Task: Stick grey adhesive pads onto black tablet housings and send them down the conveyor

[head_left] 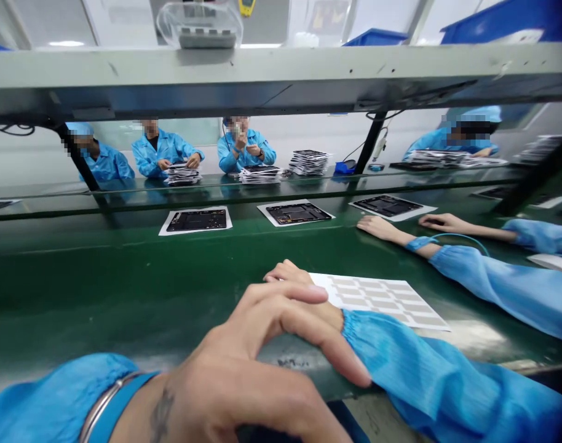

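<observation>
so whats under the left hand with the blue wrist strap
The left hand lies over the right hand, hiding most of its back, with fingertips on the edge of the green bench. Whatever is directly beneath the palm is covered.

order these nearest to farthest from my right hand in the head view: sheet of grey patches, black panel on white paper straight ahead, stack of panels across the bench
1. Sheet of grey patches: to the right, touching the right hand.
2. Black panel on white paper: straight ahead on the green belt.
3. Stack of panels: farther ahead, beyond the shelf, in front of a co-worker.
</observation>
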The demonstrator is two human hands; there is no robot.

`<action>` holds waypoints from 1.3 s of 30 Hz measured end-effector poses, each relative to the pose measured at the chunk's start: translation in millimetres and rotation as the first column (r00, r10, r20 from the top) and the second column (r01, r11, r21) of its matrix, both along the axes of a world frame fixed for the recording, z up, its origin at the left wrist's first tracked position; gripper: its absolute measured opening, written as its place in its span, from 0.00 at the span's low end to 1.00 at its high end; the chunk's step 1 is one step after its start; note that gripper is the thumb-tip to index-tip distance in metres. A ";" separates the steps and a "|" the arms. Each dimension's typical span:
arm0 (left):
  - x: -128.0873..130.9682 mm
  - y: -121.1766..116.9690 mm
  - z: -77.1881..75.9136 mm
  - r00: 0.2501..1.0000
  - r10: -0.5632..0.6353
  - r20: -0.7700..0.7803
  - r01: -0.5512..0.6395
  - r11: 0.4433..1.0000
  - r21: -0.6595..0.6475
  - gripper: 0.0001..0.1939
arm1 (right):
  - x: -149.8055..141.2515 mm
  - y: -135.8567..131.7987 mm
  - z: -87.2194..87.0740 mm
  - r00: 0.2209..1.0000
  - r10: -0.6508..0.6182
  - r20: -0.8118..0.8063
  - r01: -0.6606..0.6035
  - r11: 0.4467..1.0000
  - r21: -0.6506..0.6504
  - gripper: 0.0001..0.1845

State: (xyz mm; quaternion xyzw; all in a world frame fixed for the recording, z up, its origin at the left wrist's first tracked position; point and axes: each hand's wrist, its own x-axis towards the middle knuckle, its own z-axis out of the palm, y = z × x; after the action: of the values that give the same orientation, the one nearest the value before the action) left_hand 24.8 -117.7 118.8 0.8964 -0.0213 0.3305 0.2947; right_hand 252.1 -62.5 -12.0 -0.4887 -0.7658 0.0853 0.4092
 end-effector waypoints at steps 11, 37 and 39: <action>-24.5 72.4 -119.7 0.874 0.199 -0.444 -0.351 0.889 -0.293 0.05 | -0.1 55.7 13.0 0.904 -0.137 0.405 0.210 0.967 -0.143 0.08; -19.9 72.0 -140.0 0.842 0.217 -0.495 -0.365 0.903 -0.226 0.10 | 51.3 278.7 -2.6 0.575 -0.373 0.728 0.656 0.742 -0.138 0.19; -20.1 71.7 -139.7 0.836 0.222 -0.501 -0.368 0.905 -0.213 0.10 | 45.8 277.1 -1.8 0.581 -0.367 0.726 0.655 0.740 -0.150 0.19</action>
State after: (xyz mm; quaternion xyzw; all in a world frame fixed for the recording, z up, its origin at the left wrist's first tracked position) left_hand 4.7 -46.0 -20.9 0.8857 0.2407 0.1471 0.3688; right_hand 297.9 214.6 -13.8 -0.7632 -0.6433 -0.0602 0.0107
